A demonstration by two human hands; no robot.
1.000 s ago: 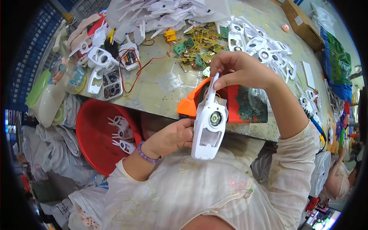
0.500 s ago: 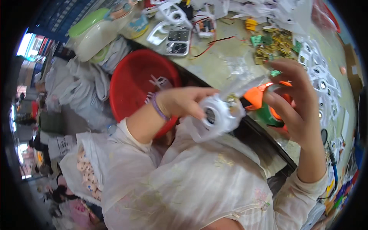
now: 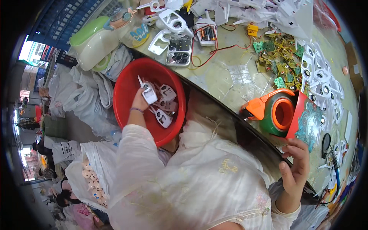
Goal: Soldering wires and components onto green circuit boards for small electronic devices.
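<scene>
Over the red basin [image 3: 118, 92], my left hand [image 3: 139, 101] grips a small white plastic casing [image 3: 149, 94] with a pointed end. Several similar white casings [image 3: 164, 118] lie in the basin beneath and beside it. My right hand [image 3: 295, 168] is empty, its fingers apart and slightly bent, beside the table's dark front edge. The nearest thing to it is an orange tape dispenser [image 3: 256, 107] with a green-and-orange roll, standing on the table next to a red box [image 3: 306, 119] with a teal pattern.
Green circuit boards with yellow wires [image 3: 276, 57] are heaped on the table [image 3: 218, 76]. White plastic parts [image 3: 322, 84] pile up along its right side. Far left on it are a battery holder with red wires [image 3: 207, 33] and a green-lidded container [image 3: 90, 42]. A soldering iron [image 3: 335, 163] lies right.
My left hand has carried the white casing leftward from in front of my body to the basin. My right hand has dropped down, away from the tape dispenser.
</scene>
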